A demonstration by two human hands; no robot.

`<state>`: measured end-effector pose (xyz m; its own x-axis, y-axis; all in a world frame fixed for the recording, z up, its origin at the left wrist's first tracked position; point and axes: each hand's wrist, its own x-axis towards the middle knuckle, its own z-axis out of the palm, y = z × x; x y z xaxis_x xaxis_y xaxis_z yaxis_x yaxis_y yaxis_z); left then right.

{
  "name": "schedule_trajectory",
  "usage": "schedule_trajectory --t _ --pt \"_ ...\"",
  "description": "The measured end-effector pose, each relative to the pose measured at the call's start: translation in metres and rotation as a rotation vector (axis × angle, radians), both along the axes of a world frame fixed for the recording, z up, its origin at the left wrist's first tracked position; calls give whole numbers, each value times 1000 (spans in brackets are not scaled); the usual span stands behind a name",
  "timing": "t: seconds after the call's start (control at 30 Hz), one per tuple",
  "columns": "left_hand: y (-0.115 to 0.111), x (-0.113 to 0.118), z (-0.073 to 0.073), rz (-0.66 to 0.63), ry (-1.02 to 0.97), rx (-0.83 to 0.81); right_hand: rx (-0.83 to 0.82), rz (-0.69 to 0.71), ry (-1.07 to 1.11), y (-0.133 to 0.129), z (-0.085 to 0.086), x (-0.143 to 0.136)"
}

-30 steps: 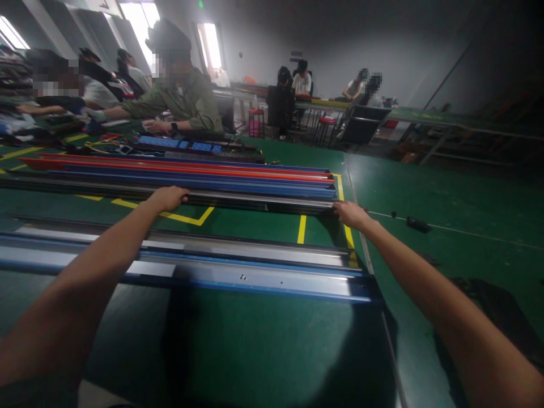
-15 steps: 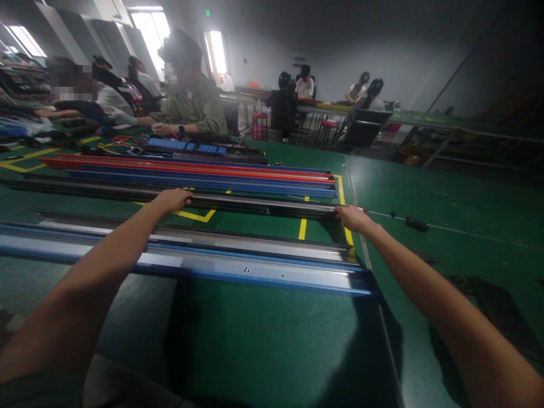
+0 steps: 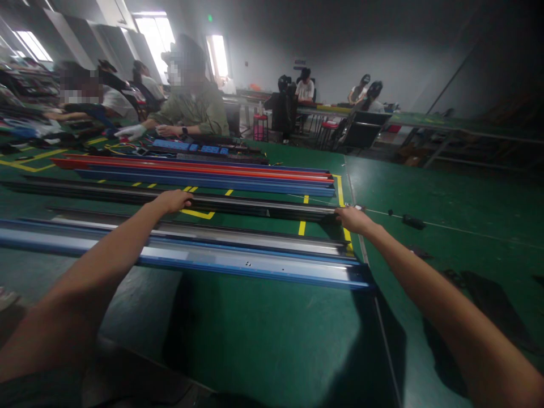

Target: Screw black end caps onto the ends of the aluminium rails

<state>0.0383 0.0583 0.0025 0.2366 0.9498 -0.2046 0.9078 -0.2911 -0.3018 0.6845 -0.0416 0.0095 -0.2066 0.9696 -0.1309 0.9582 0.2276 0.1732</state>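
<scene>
A long black rail (image 3: 255,207) lies across the green table (image 3: 272,334), between other long profiles. My left hand (image 3: 173,200) is closed around it near the middle of the view. At the rail's right end, my right hand (image 3: 353,219) grips it with bent fingers. Nearer to me lie a grey metal profile (image 3: 263,238) and a wide blue profile (image 3: 221,262) with small holes. Beyond the black rail are red profiles (image 3: 191,166) and blue ones (image 3: 238,182), side by side.
Blue blocks (image 3: 174,145) and wires lie at the back left. A person in a green shirt (image 3: 198,110) sits across the table, one hand gloved. A thin cord with a black piece (image 3: 413,221) runs off to the right. Others sit farther back.
The view has shifted slightly. My hands keep their hold on the black rail. Across the table, the person's gloved hand now shows, stretched out to the left.
</scene>
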Motion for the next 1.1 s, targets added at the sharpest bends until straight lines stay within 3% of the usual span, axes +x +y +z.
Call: schedule_trajectory --t 0.6,1.1 --pt "-35 -5 10 -19 -53 11 -16 39 30 -30 5 -5" --pt "-35 -28 1 -49 -140 -113 -123 75 87 -46 12 -2"
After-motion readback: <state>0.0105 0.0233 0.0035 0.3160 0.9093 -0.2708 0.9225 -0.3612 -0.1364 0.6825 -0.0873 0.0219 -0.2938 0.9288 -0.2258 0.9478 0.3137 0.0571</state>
